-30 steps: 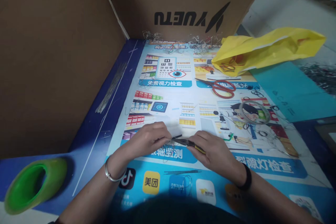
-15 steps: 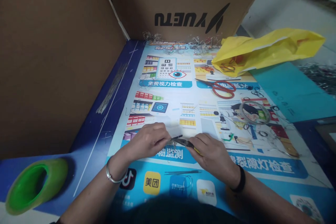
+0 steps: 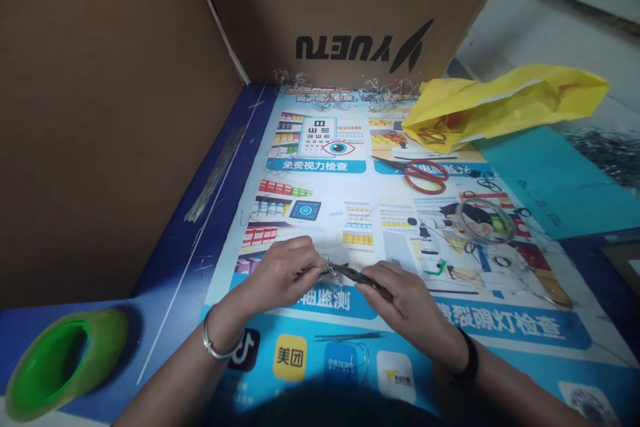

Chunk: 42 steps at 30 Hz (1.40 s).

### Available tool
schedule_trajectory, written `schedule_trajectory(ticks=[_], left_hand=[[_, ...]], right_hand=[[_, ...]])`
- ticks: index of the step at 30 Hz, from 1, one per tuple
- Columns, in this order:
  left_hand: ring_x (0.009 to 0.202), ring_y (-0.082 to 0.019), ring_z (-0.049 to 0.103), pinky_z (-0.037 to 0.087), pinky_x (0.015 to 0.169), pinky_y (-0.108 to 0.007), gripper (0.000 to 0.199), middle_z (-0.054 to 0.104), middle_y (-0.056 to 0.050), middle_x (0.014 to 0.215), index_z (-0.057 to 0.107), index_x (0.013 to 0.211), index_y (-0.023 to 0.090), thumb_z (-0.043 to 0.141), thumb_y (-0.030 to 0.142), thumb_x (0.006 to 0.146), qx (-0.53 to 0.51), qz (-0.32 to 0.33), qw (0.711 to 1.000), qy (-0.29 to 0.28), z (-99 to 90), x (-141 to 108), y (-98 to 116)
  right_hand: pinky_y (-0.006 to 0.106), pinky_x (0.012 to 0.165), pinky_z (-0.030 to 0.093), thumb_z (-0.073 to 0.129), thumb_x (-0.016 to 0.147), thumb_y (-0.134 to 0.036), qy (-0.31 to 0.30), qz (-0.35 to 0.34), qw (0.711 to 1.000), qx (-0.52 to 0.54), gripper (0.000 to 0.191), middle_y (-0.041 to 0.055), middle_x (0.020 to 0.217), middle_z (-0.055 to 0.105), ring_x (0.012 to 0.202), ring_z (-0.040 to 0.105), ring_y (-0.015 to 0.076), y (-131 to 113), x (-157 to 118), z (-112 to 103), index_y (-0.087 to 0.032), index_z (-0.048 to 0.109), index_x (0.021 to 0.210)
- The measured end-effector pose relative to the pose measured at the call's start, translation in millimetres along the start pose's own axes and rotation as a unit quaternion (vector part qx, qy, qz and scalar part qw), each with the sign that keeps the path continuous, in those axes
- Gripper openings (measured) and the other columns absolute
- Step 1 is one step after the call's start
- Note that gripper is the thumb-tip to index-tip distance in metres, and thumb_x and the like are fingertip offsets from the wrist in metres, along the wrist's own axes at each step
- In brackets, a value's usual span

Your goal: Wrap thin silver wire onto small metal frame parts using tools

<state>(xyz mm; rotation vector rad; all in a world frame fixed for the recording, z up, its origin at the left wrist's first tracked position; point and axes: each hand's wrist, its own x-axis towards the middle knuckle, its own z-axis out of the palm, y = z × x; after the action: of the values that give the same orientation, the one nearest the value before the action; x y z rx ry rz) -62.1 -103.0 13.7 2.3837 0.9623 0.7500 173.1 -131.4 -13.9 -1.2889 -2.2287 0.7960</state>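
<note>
My right hand (image 3: pixel 400 297) is wrapped round the dark handles of a pair of pliers (image 3: pixel 356 273), whose jaws point left toward my other hand. My left hand (image 3: pixel 290 270) is closed in a pinch on a thin wire (image 3: pixel 331 265), and the plier tips meet the wire just beside its fingertips. Fine silvery strands show around the jaws; their exact shape is too small to make out. Below the hands, several thin dark rods (image 3: pixel 350 335) lie on the printed poster (image 3: pixel 280 310).
Red-handled scissors (image 3: pixel 425 177), a clear tape roll (image 3: pixel 485 221) and black wire loops lie to the right. A yellow bag (image 3: pixel 510 107) rests behind them. Cardboard walls (image 3: pixel 350 7) stand at the back and left. Thin wires (image 3: pixel 215 177) and a green tape roll (image 3: pixel 65 363) lie left.
The pliers have turned in my right hand, and their jaws now sit closer to my left fingertips. The dark piece that stuck out there is less visible. The view has shifted slightly.
</note>
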Motion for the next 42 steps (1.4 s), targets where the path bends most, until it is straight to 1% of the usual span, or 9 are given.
schedule_trajectory(ticks=[5,9,12,21,28,32,35,39,42], left_hand=[[0.062,-0.010,0.044,0.032,0.055,-0.025,0.013,0.048,0.001,0.064,0.052,0.074,0.016,0.047,0.008,0.082,0.004,-0.001,1.000,0.020,2.3,0,-1],[0.061,-0.011,0.044,0.031,0.054,-0.025,0.013,0.046,0.001,0.063,0.052,0.074,0.016,0.047,0.008,0.082,0.016,-0.003,0.999,0.029,3.5,1,0],[0.062,-0.011,0.044,0.032,0.054,-0.025,0.011,0.046,0.001,0.063,0.053,0.076,0.016,0.047,0.008,0.081,0.030,-0.002,0.999,0.035,4.8,0,0],[0.062,-0.011,0.046,0.034,0.055,-0.025,0.011,0.048,0.000,0.064,0.056,0.079,0.015,0.049,0.007,0.081,0.028,-0.005,0.999,0.042,5.3,-1,1],[0.064,-0.010,0.049,0.038,0.056,-0.023,0.012,0.053,-0.001,0.068,0.059,0.085,0.016,0.051,0.008,0.081,0.006,-0.004,0.998,0.057,8.3,-2,-4],[0.064,-0.010,0.050,0.038,0.055,-0.024,0.013,0.053,-0.001,0.068,0.060,0.086,0.017,0.051,0.009,0.081,0.010,-0.001,0.997,0.072,10.7,-3,-7],[0.065,-0.011,0.050,0.039,0.055,-0.024,0.013,0.054,-0.001,0.069,0.060,0.088,0.017,0.051,0.009,0.081,0.011,0.000,0.997,0.073,11.2,-3,-8],[0.066,-0.011,0.051,0.041,0.056,-0.024,0.015,0.055,-0.001,0.071,0.059,0.090,0.018,0.051,0.009,0.081,0.014,-0.004,0.998,0.055,11.1,-2,-7],[0.066,-0.011,0.051,0.040,0.055,-0.024,0.015,0.055,-0.001,0.070,0.059,0.090,0.017,0.051,0.008,0.081,0.020,0.003,0.998,0.052,10.8,-1,-6]], right_hand=[[0.025,0.059,0.040,0.049,0.087,-0.032,-0.008,0.037,0.999,0.030,0.017,0.0020,0.072,0.059,0.067,0.055,0.0144,-2,0,0,-0.019,0.058,0.084],[0.026,0.062,0.041,0.049,0.086,-0.031,0.022,0.039,0.998,0.044,0.016,0.0027,0.076,0.059,0.070,0.056,0.0146,-1,0,3,-0.018,0.059,0.090],[0.026,0.063,0.042,0.050,0.085,-0.031,0.028,0.047,0.997,0.049,0.016,0.0028,0.076,0.060,0.070,0.056,0.0148,-1,-1,3,-0.018,0.059,0.089],[0.025,0.060,0.041,0.050,0.085,-0.031,0.010,0.065,0.996,0.060,0.015,0.0017,0.072,0.059,0.067,0.055,0.0143,-4,3,-1,-0.019,0.058,0.084],[0.028,0.064,0.041,0.046,0.087,-0.032,-0.012,0.058,0.998,0.011,0.016,0.0040,0.079,0.058,0.074,0.055,0.0173,-3,3,1,-0.019,0.056,0.087],[0.028,0.064,0.040,0.045,0.087,-0.032,-0.019,0.062,0.998,0.008,0.016,0.0034,0.079,0.057,0.075,0.054,0.0169,-1,3,-5,-0.020,0.055,0.087],[0.027,0.063,0.040,0.044,0.088,-0.032,-0.021,0.082,0.996,0.003,0.016,0.0026,0.077,0.057,0.073,0.054,0.0158,0,6,-14,-0.020,0.055,0.085],[0.025,0.058,0.038,0.044,0.087,-0.034,-0.064,0.098,0.993,-0.023,0.021,0.0022,0.071,0.056,0.067,0.053,0.0152,1,8,-26,-0.020,0.053,0.075],[0.025,0.057,0.037,0.044,0.087,-0.034,-0.093,0.096,0.990,-0.033,0.021,0.0024,0.071,0.056,0.068,0.054,0.0158,0,9,-32,-0.020,0.054,0.076]])
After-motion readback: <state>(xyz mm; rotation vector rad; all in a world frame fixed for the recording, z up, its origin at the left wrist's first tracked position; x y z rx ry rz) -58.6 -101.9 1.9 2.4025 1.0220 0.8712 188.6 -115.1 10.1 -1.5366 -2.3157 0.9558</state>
